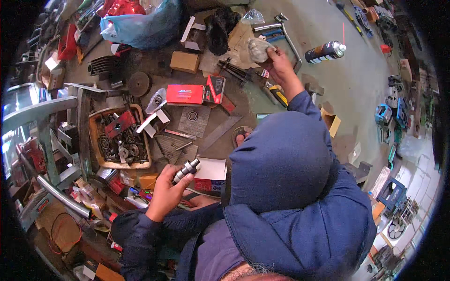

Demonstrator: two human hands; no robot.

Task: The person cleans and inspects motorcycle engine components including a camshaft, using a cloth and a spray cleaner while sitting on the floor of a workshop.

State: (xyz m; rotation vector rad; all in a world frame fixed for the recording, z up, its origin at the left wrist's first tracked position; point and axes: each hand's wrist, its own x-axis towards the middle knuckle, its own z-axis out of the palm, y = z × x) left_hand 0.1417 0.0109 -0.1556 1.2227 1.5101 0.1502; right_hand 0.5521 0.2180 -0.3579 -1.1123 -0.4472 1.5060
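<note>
My left hand (pixel 168 189) is closed around a short, shiny metal camshaft (pixel 186 171) with stepped rings, held tilted above the floor clutter. Farther out on the right, my right hand (pixel 280 65) pinches a crumpled, whitish rag (pixel 258 49) beside a bent metal tube frame. A spray can (pixel 324 52) with a red straw stands to the right of that hand. Between the hands lie a red-and-white box (pixel 185 94), a smaller red-and-black box (pixel 214 89) and a ring-shaped bearing (pixel 192 115) on a grey sheet. My raised knee hides part of the floor.
A tan tray (pixel 146 159) full of greasy metal parts sits at the left, near a metal frame (pixel 40 108). Beyond are a brown carton (pixel 184 61), a round disc (pixel 139 84) and a blue plastic bag (pixel 145 30). Several tools and parts line the right wall.
</note>
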